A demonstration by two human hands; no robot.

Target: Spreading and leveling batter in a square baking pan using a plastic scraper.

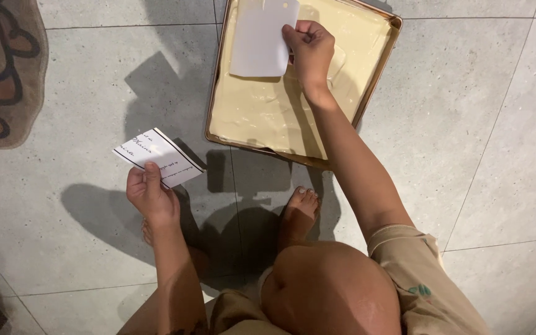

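Fingers of the right hand pinch the right edge of a flat, white, rounded-corner plastic scraper, thumb on top and the other fingers curled behind it. The scraper lies directly to the left of those fingers, its long axis running away from the person, up the frame, and its lower edge rests on or just above pale cream batter; contact cannot be told for certain. The batter fills a shallow rectangular gold-coloured metal baking tray, which sits on the grey tiled floor, tilted slightly against the tile lines. The right arm stretches forward over the tray's near edge, so this hand is far nearer the tray than the other.

Fingers of the left hand are closed on the near corner of a small white card with a dark border and dark handwriting, held in the air, well apart from the tray and to its left. The card's long axis slants from upper left to lower right.

A bare foot stands just below the tray's near edge. A brown patterned rug lies at the far left.
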